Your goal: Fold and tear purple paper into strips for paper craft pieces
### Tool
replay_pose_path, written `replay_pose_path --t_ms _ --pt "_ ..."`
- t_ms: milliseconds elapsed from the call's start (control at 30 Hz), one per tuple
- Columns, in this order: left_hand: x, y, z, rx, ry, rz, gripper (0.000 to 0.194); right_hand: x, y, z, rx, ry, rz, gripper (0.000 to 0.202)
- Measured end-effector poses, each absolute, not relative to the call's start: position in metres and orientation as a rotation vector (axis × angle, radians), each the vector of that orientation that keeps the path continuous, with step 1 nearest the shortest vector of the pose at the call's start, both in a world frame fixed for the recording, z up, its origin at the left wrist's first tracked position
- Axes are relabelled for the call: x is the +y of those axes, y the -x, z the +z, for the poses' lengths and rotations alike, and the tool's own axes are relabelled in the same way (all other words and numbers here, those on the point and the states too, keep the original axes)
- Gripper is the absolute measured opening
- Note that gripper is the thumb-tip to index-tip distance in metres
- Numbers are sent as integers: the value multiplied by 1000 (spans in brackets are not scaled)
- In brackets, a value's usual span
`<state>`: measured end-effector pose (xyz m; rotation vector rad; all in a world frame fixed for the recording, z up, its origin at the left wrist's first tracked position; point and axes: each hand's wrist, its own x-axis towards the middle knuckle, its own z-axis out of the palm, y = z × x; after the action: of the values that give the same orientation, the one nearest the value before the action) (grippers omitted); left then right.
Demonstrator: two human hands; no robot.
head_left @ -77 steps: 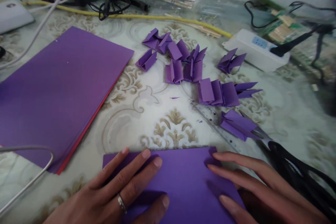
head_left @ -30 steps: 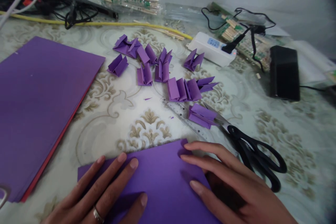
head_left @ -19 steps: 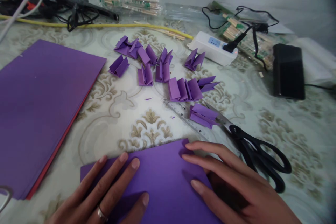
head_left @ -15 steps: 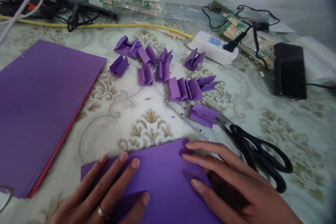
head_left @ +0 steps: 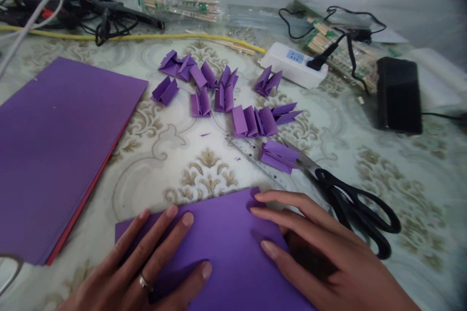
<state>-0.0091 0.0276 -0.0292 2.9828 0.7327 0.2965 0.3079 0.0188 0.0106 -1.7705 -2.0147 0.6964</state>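
Observation:
A sheet of purple paper (head_left: 226,233) lies in front of me, its lower part cut off by the view's edge. Flat on its left side rests my left hand (head_left: 146,262), fingers spread, a ring on one finger. My right hand (head_left: 321,248) touches the sheet's right edge and upper right corner with its fingertips, fingers apart. Black-handled scissors (head_left: 357,199) lie beyond the right hand, blades against a folded purple paper piece (head_left: 279,155). A clear ruler (head_left: 251,155) lies partly under that piece. Several more folded purple pieces (head_left: 226,90) stand farther back.
On the left lies a stack of purple paper (head_left: 65,146) with red below. Behind are a white power strip (head_left: 295,65), a yellow cable (head_left: 146,36), tangled black cables (head_left: 105,14) and bagged wooden sticks (head_left: 182,2). A black box-shaped device (head_left: 399,95) stands at right.
The view has shifted slightly. Both hands stay on the purple sheet in nearly the same pose; nothing was picked up or let go.

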Motion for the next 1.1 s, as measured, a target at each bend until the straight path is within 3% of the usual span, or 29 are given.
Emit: replay_pose_path --t_ms 933,1100 --pt "32 11 -23 714 -3039 204 57 20 -310 11 -2044 1687 670 26" --pt "39 7 -15 679 -3084 229 60 16 -318 29 -2193 1640 461 30"
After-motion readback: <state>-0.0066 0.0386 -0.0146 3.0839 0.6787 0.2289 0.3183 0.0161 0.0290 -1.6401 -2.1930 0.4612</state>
